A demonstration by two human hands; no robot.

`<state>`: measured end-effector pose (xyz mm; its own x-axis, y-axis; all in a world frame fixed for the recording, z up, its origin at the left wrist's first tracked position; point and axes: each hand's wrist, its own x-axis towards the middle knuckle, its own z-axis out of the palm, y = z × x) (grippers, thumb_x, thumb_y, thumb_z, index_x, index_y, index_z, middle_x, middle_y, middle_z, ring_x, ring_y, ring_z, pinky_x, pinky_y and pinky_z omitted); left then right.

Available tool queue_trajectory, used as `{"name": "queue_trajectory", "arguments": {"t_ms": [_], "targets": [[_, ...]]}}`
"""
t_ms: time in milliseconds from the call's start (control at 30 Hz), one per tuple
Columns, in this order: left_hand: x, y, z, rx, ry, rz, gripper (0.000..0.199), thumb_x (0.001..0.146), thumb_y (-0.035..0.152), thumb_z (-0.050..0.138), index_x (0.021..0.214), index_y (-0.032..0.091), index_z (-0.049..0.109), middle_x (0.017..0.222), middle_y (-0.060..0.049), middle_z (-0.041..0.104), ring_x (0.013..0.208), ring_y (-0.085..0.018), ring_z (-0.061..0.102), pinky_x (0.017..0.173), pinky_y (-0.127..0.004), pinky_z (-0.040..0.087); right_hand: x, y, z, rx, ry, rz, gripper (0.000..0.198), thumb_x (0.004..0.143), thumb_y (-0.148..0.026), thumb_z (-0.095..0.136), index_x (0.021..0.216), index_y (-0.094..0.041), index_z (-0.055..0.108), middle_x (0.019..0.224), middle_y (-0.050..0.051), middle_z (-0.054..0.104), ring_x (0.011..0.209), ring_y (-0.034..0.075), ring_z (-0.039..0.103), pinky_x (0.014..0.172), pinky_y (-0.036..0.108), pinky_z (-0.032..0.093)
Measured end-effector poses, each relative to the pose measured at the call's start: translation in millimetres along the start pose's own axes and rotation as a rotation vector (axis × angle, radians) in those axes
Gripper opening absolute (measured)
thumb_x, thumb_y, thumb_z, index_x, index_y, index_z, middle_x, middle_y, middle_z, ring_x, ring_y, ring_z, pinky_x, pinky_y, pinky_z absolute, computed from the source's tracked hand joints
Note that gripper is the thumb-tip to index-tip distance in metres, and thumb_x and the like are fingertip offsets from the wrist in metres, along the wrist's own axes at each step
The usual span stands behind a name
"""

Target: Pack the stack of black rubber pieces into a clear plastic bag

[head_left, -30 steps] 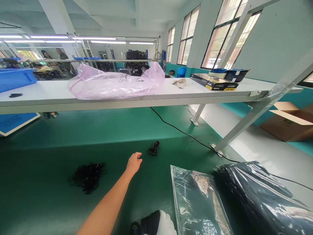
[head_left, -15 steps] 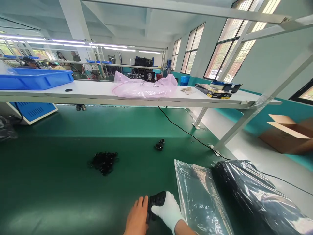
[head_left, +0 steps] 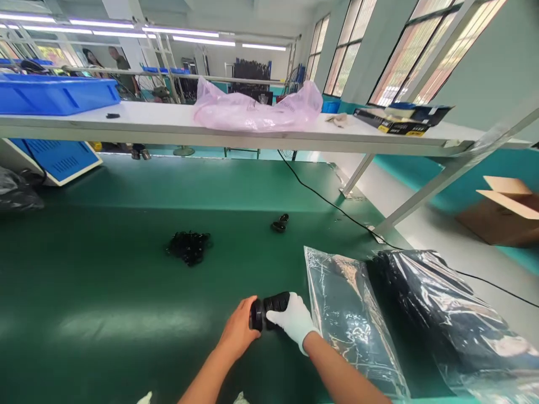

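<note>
My bare left hand point(head_left: 239, 330) is closed around the left end of a black ribbed piece point(head_left: 256, 315), which looks like stacked rings or a bellows. In a white glove, my right hand point(head_left: 295, 320) grips a second black ribbed, tube-shaped piece point(head_left: 275, 302) from its right side. The two pieces lie end to end over the green tabletop point(head_left: 126, 303); whether they are joined I cannot tell. Farther off sit a tangled pile of small black rings point(head_left: 189, 247) and a pair of black round parts point(head_left: 279, 224).
On the right lie a clear plastic bag point(head_left: 345, 308) and a stack of bagged dark items point(head_left: 446, 314). A white shelf point(head_left: 160, 126) crosses the back, bearing a blue bin point(head_left: 54, 95) and a pink plastic bag point(head_left: 256, 112). A black cable point(head_left: 320, 196) runs toward the right edge.
The camera view has shifted downward, showing more of my forearms. My left hand has gone from lying flat beside the black piece to gripping its end.
</note>
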<state>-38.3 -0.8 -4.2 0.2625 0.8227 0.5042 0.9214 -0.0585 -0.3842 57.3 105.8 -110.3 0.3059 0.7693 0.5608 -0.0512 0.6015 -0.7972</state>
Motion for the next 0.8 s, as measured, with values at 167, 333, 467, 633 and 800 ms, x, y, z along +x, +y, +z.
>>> {"name": "queue_trajectory", "arguments": {"t_ms": [167,333,467,633,800], "targets": [[0.4,-0.7,6.1,-0.104,0.004,-0.028,0.077,0.065,0.020,0.064,0.135,0.029,0.034,0.119,0.000,0.047,0.102,-0.012,0.047,0.097,-0.029,0.029,-1.9,-1.5,-4.7,-0.019,-0.036,0.016,0.024,0.092,-0.030,0.062,0.106,-0.012,0.054,0.103,0.010,0.049,0.089,0.026,0.051,0.076,0.041,0.046],[3.3,-2.7,10.4,-0.170,-0.006,0.017,0.076,0.063,0.019,0.063,0.134,0.030,0.036,0.116,0.001,0.048,0.098,-0.012,0.046,0.091,-0.025,0.031,-1.3,-1.2,-3.4,-0.032,-0.030,0.012,0.025,0.090,-0.029,0.064,0.105,-0.012,0.054,0.102,0.010,0.049,0.089,0.026,0.051,0.076,0.041,0.046],[2.8,-6.5,10.8,-0.195,-0.031,0.011,0.077,0.062,0.022,0.064,0.133,0.031,0.037,0.114,0.002,0.048,0.099,-0.013,0.043,0.089,-0.024,0.032,-0.3,-1.2,-3.1,-0.035,-0.029,0.022,0.032,0.084,-0.029,0.071,0.104,-0.012,0.054,0.101,0.009,0.049,0.090,0.026,0.050,0.077,0.042,0.046],[3.4,-5.9,11.8,-0.192,-0.028,0.005,0.076,0.063,0.023,0.065,0.132,0.033,0.038,0.111,0.003,0.049,0.098,-0.013,0.042,0.090,-0.024,0.031,-2.1,-3.5,-5.2,-0.064,-0.039,0.034,0.034,0.082,-0.030,0.073,0.104,-0.012,0.054,0.101,0.010,0.048,0.090,0.027,0.050,0.077,0.042,0.045],[3.8,-8.3,12.3,-0.181,-0.011,0.017,0.076,0.062,0.024,0.066,0.132,0.032,0.039,0.107,0.003,0.051,0.098,-0.014,0.042,0.089,-0.024,0.031,-11.3,-12.9,2.1,-0.159,0.024,0.039,0.034,0.090,-0.032,0.064,0.114,-0.013,0.051,0.111,0.012,0.045,0.098,0.029,0.046,0.082,0.046,0.043]]}}
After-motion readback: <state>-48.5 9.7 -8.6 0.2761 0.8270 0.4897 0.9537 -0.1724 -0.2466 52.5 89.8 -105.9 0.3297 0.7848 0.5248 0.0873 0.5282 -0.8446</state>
